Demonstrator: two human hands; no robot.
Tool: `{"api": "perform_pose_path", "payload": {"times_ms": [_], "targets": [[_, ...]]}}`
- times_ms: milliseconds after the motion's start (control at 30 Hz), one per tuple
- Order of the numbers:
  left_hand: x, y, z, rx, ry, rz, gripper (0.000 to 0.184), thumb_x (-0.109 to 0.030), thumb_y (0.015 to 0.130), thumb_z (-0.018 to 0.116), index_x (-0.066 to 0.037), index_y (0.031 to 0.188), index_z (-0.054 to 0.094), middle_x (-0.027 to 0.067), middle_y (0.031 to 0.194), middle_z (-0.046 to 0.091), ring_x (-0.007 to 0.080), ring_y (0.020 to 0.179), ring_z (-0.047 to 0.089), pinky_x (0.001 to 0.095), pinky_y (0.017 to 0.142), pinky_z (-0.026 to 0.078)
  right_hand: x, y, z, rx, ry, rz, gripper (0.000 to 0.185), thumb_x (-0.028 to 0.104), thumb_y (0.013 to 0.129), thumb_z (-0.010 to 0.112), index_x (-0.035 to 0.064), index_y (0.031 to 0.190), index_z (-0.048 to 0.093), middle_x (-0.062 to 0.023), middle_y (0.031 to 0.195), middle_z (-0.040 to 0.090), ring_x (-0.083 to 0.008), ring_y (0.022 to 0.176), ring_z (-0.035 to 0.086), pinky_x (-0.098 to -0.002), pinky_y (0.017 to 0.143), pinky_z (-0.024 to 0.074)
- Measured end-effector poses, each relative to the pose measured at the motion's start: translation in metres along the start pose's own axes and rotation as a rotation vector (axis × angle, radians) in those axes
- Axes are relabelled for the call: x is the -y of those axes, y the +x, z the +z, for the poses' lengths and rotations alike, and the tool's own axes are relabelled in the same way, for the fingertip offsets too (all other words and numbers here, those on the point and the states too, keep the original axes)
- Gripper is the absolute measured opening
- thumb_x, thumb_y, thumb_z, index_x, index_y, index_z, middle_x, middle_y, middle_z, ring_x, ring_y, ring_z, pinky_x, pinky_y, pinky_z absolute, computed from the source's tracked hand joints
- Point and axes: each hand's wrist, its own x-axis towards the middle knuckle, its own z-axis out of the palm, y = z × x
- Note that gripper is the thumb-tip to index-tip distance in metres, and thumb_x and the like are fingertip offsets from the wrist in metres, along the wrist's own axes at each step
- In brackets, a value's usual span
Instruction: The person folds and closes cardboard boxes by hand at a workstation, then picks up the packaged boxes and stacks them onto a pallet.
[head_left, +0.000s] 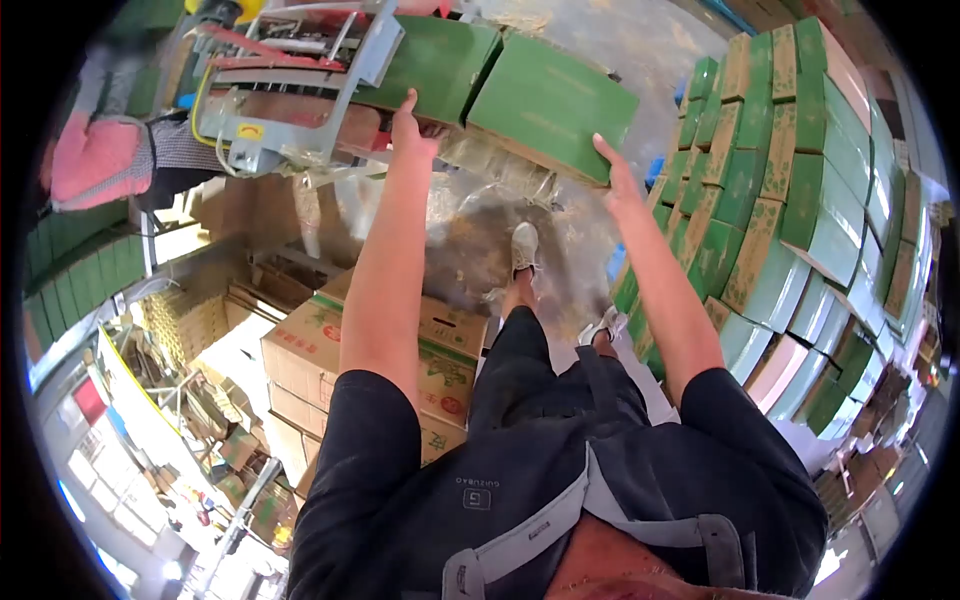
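1. Two green boxes sit end to end at the upper centre of the frame: the left green box [440,65], beside the grey machine frame [375,50], and the right green box [550,100]. With a narrow seam between them, pushing on one could swing the other askew.

2. The left grip [412,130] lies at the near edge of the left box, thumb raised along its side; I cannot tell whether it pinches or only rests there. If it merely rests, that box could slip or turn.

3. The right grip [620,178] has its thumb at the near right corner of the right box, fingers mostly hidden, so I cannot tell how firmly it is pinching. A hold on one corner could let the box tip or twist.

4. Crumpled clear film [500,165] hangs below the boxes; it could snag on fingers or a box edge.

5. The stacked boxes [740,190] at the right of the frame look uneven; a knock from an elbow could shift them.
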Motion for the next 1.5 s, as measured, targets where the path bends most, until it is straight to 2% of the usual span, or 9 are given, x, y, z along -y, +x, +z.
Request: {"api": "perform_pose_path", "payload": {"times_ms": [367, 433, 600, 900, 967, 1100, 1233, 1400, 1500], "targets": [[0.089, -0.121, -0.033, 0.159, 0.116, -0.087, 0.046, -0.036, 0.09, 0.065, -0.012, 0.128, 0.054, 0.0065, 0.125, 0.056, 0.0267, 0.112, 0.054, 0.0471, 0.097, 0.045, 0.08, -0.203, -0.026, -0.253, 0.354, -0.233, 0.058, 0.033, 0.084, 0.071, 0.0064, 0.132, 0.051, -0.0087, 0.122, 0.06, -0.0257, 0.112, 0.057, -0.0419, 0.1, 0.0438], [0.116, -0.177, -0.045, 0.558, 0.002, -0.069, 0.046, -0.027, 0.095, 0.056, -0.003, 0.133, 0.05, 0.0102, 0.136, 0.054, 0.0267, 0.125, 0.051, 0.0446, 0.106, 0.04, 0.098, -0.238, -0.047, -0.228, 0.354, -0.305, 0.059, 0.034, 0.083, 0.072, 0.0058, 0.131, 0.052, -0.009, 0.12, 0.061, -0.0253, 0.109, 0.058, -0.0397, 0.096, 0.0454], [0.159, -0.261, -0.072, 0.785, 0.282, -0.255, 0.067, -0.033, 0.081, 0.072, -0.004, 0.137, 0.047, 0.0088, 0.133, 0.056, 0.0277, 0.122, 0.053, 0.0445, 0.107, 0.039, 0.125, -0.349, -0.087, -0.315, 0.333, -0.518, 0.065, 0.034, 0.081, 0.072, 0.0011, 0.132, 0.049, -0.0124, 0.118, 0.06, -0.0246, 0.109, 0.058, -0.039, 0.099, 0.0444], [0.296, -0.409, 0.043, 0.992, 0.681, -0.339, 0.082, -0.015, 0.065, 0.078, -0.004, 0.137, 0.042, 0.0084, 0.129, 0.053, 0.0272, 0.122, 0.049, 0.0416, 0.106, 0.039, 0.063, -0.535, -0.321, -0.171, 0.573, -0.932, 0.064, 0.033, 0.087, 0.063, 0.0001, 0.138, 0.043, -0.0162, 0.13, 0.055, -0.0289, 0.118, 0.055, -0.044, 0.1, 0.044], [0.344, -0.416, 0.079, 1.03, 0.825, -0.161, 0.076, -0.006, 0.067, 0.073, -0.004, 0.136, 0.043, 0.0088, 0.127, 0.054, 0.0269, 0.119, 0.052, 0.0407, 0.104, 0.042, 0.033, -0.558, -0.381, -0.216, 0.746, -0.955, 0.062, 0.033, 0.089, 0.061, 0.0012, 0.138, 0.043, -0.0151, 0.132, 0.054, -0.029, 0.12, 0.054, -0.0449, 0.101, 0.0427], [0.455, -0.451, 0.216, 1.157, 1.041, -0.254, 0.048, -0.009, 0.081, 0.064, -0.003, 0.127, 0.052, 0.0073, 0.114, 0.062, 0.0225, 0.106, 0.06, 0.0392, 0.095, 0.049, 0.003, -0.591, -0.463, -0.52, 1.06, -0.99, 0.054, 0.032, 0.094, 0.056, 0.0042, 0.138, 0.043, -0.0114, 0.136, 0.053, -0.0286, 0.125, 0.05, -0.047, 0.103, 0.0395], [0.569, -0.498, 0.347, 1.463, 1.41, -0.353, 0.039, -0.02, 0.087, 0.061, 0.004, 0.118, 0.059, 0.0114, 0.107, 0.068, 0.0211, 0.094, 0.067, 0.0352, 0.088, 0.053, -0.019, -0.593, -0.511, -0.539, 1.135, -1.03, 0.055, 0.033, 0.096, 0.055, 0.0042, 0.141, 0.039, -0.0133, 0.138, 0.05, -0.0316, 0.122, 0.052, -0.0535, 0.106, 0.0407], [0.666, -0.544, 0.451, 1.493, 1.663, -0.394, 0.039, -0.025, 0.089, 0.061, 0.002, 0.118, 0.06, 0.0113, 0.108, 0.068, 0.0206, 0.093, 0.067, 0.0357, 0.087, 0.054, -0.027, -0.559, -0.543, -0.718, 1.398, -1.024, 0.04, 0.027, 0.091, 0.068, 0.0009, 0.119, 0.055, -0.0128, 0.124, 0.059, -0.0289, 0.114, 0.059, -0.0465, 0.099, 0.0512], [0.712, -0.56, 0.499, 1.607, 1.721, -0.36, 0.04, -0.027, 0.089, 0.062, 0.001, 0.118, 0.06, 0.011, 0.108, 0.068, 0.02, 0.094, 0.068, 0.0355, 0.085, 0.055, -0.007, -0.534, -0.535, -0.679, 1.395, -0.993, 0.048, 0.027, 0.09, 0.069, -0.0023, 0.125, 0.053, -0.0137, 0.123, 0.061, -0.0286, 0.113, 0.06, -0.0428, 0.101, 0.0503]]}}
